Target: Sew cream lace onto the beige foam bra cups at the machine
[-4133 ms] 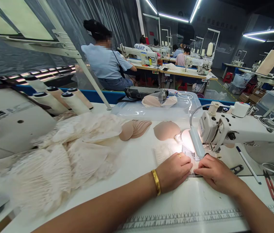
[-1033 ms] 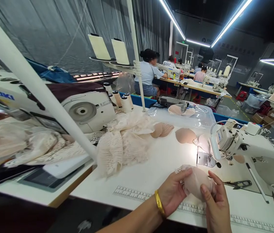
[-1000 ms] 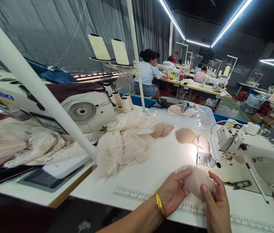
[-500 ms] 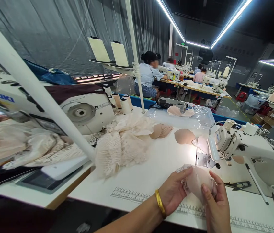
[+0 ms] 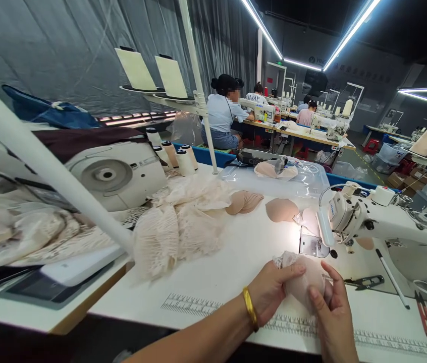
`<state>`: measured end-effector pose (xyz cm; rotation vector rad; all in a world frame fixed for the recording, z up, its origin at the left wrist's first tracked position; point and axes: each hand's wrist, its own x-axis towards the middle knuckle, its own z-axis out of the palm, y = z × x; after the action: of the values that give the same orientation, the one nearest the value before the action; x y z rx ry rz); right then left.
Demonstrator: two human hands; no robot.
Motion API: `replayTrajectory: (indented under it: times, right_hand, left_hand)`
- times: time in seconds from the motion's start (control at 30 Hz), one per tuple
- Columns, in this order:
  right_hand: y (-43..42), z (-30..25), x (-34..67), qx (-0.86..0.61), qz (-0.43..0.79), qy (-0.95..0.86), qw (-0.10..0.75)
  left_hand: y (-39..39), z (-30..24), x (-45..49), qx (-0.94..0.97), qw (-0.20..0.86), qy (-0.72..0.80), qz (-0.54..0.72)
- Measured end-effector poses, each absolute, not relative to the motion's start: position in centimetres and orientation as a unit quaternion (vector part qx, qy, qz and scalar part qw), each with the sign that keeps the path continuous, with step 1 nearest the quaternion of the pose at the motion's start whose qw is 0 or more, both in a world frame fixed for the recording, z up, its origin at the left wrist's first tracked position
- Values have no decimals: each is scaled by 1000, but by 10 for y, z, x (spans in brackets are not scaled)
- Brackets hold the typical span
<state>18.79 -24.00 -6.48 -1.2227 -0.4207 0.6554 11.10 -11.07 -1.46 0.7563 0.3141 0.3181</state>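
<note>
Both hands hold one beige padded cup (image 5: 304,282) with a lace edge, just above the white table (image 5: 232,262). My left hand (image 5: 272,292), with a gold bangle on the wrist, grips its left side with the thumb on top. My right hand (image 5: 329,312) closes round its right side. The white sewing machine (image 5: 372,217) stands just behind and to the right, its lamp lighting the needle plate (image 5: 310,244).
A pile of cream lace pieces (image 5: 177,224) lies to the left, with stacked beige cups (image 5: 244,201) and a single cup (image 5: 281,209) behind. Black snips (image 5: 365,281), a pen (image 5: 391,277) and red scissors (image 5: 423,315) lie at right. Other people sew at far tables.
Four seconds ago both hands pressed fabric flat at the needle. Now they hold the cup lifted away from the machine. Over the last second only the view shifted slightly.
</note>
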Motion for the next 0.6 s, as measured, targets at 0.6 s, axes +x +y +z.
replayTrajectory:
  times: [0.6]
  right_hand:
    - [-223, -47, 327, -608, -161, -745, 223]
  left_hand:
    - [-47, -12, 172, 959, 144, -243, 24]
